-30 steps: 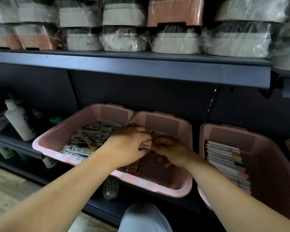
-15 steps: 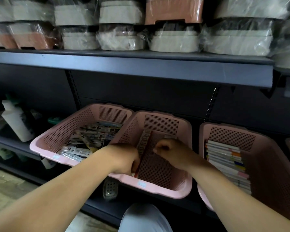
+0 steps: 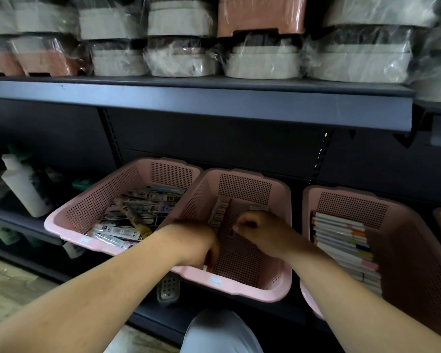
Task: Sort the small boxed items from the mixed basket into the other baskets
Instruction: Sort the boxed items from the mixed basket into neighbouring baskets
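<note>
Left hand (image 3: 196,243) reaching into middle pink perforated plastic basket (image 3: 252,291), grip closing on small red-and-white boxed item (image 3: 207,267) at near-left corner. Right hand (image 3: 262,233) hovering mid-basket, fingers curling; cannot tell whether grip is holding anything. Best approach: seating box flush against row of small boxes (image 3: 218,212) lining left wall.

Bare left hand (image 3: 196,240) and right hand (image 3: 262,230), forearms (image 3: 99,296) uncovered to the near frame edge; near centre, one knee (image 3: 219,332) in smooth pale grey-blue trouser cloth.

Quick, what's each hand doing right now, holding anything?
Left hand: fingers curled down on the small boxes in the middle basket; grip unclear.
Right hand: curled, contents hidden.
</note>
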`<state>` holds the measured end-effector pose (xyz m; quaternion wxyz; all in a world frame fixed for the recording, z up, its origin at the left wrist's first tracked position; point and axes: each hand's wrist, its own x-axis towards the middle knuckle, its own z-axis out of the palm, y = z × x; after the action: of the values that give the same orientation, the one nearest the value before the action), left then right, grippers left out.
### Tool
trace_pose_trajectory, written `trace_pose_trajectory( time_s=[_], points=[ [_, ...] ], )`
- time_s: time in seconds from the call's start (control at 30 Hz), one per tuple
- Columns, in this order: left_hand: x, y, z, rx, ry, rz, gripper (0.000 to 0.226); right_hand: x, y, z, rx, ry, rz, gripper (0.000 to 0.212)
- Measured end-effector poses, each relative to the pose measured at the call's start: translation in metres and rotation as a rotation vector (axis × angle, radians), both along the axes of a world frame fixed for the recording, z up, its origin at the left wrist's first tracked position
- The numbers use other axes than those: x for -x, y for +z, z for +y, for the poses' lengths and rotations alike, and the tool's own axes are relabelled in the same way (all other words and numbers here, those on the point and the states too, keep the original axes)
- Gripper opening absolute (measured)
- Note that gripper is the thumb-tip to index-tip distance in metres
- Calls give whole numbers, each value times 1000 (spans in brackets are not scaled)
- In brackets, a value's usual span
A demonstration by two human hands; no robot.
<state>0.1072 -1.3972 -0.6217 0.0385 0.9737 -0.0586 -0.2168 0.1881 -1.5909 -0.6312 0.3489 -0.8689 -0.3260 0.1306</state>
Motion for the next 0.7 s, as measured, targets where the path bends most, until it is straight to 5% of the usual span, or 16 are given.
trace_pose_trajectory(
  time_s=[0.7],
  points=[
    [4, 10, -2, -33, -60, 78, 43, 2, 1, 0, 5, -8, 3, 18]
  ],
)
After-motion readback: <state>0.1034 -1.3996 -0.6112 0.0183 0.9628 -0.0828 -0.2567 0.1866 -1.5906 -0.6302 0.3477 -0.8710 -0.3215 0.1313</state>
